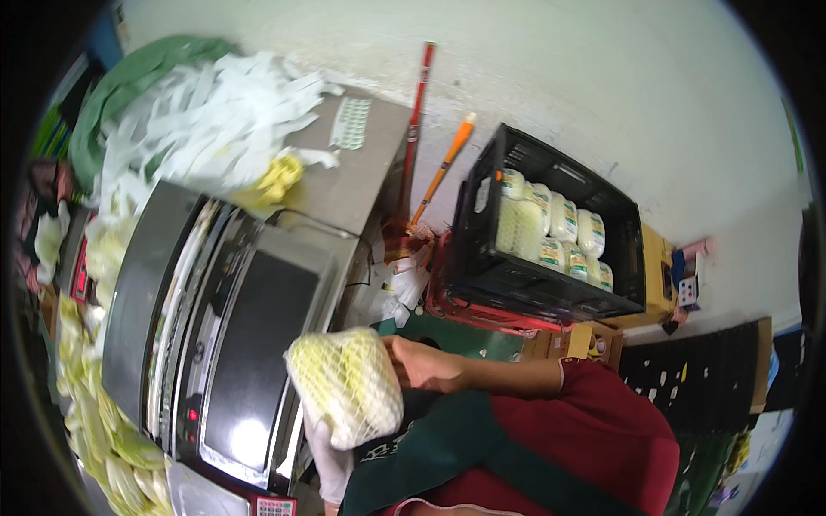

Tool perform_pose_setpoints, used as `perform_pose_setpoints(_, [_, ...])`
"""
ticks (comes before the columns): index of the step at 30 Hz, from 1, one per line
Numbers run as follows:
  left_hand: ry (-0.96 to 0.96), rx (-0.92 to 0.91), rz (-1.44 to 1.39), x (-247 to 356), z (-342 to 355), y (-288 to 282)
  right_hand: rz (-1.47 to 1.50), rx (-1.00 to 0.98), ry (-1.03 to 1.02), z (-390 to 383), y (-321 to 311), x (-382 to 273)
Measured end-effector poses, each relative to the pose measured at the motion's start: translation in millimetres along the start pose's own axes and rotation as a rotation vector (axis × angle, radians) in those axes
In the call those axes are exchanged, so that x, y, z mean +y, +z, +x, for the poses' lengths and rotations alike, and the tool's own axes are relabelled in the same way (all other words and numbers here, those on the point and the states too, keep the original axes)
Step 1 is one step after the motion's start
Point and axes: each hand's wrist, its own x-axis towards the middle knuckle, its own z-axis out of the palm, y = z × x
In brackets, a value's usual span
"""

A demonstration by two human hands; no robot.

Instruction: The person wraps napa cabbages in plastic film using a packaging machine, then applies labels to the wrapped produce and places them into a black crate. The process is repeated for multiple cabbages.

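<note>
1. near the middle of the scene, one net-wrapped cabbage [344, 389], pale yellow-green and white, sits between two hands, beside the right end of one machine.
2. the right hand [428, 365], bare, reaches in from the right and curls against the cabbage's right side, gripping it; its fingertips are hidden.
3. the left hand [329, 454], in a pale covering, is at the near side, mostly behind the cabbage; i cannot tell whether its fingers are spread or closed.
4. to the left, that one machine [258, 335] has a dark flat top panel; one keypad [275, 506] lies at its near edge.
5. further left, several loose cabbages [112, 447] lie heaped, too overlapped to count.
6. on the far left, one tangled pile of white strips [215, 120] spreads over one grey table [379, 129], with one yellow bundle [280, 178] and one pale sheet [351, 123].
7. far, against the wall, stand two poles: one red pole [419, 103] and one orange pole [444, 168].
8. to the far right, one black crate [551, 297] holds at least eight wrapped packs [564, 217]; one red crate [456, 308] shows beneath it.
</note>
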Motion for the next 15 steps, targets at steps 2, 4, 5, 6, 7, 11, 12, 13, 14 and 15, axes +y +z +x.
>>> perform_pose_setpoints(2, [0.079,-0.192,0.213,-23.9,35.2,33.4,-0.243,0.183,-0.333,-17.2,-8.3,-10.4])
perform_pose_setpoints(4, [0.127,-0.362,0.417,-41.5,61.6,84.0,0.012,0.315,-0.439,-37.2,-36.1,-40.0])
perform_pose_setpoints(5, [0.132,-0.442,0.494,-50.4,73.1,109.5,0.056,0.346,-0.5,-53.3,-54.6,-61.0])
perform_pose_setpoints(6, [0.169,-0.58,0.576,-57.5,83.9,137.4,0.108,0.407,-0.571,-75.1,-75.1,-75.5])
perform_pose_setpoints(7, [0.206,-0.717,0.654,-64.8,95.7,166.4,0.161,0.466,-0.639,-101.2,-98.1,-88.8])
perform_pose_setpoints(11, [0.425,-1.002,1.045,-110.4,129.9,265.7,0.277,0.791,-0.836,-212.6,-180.0,-134.6])
perform_pose_setpoints(12, [0.493,-0.936,1.108,-127.2,138.3,278.5,0.237,0.846,-0.853,-233.4,-202.4,-146.7])
perform_pose_setpoints(13, [0.552,-0.869,1.168,-144.4,147.3,291.5,0.192,0.903,-0.87,-249.4,-221.8,-155.4])
perform_pose_setpoints(14, [0.77,-0.903,1.265,-156.9,156.4,302.3,0.172,0.926,-0.841,-257.9,-239.2,-158.1])
perform_pose_setpoints(15, [0.994,-0.934,1.353,-170.1,164.3,312.5,0.147,0.951,-0.815,-265.1,-256.4,-159.4])
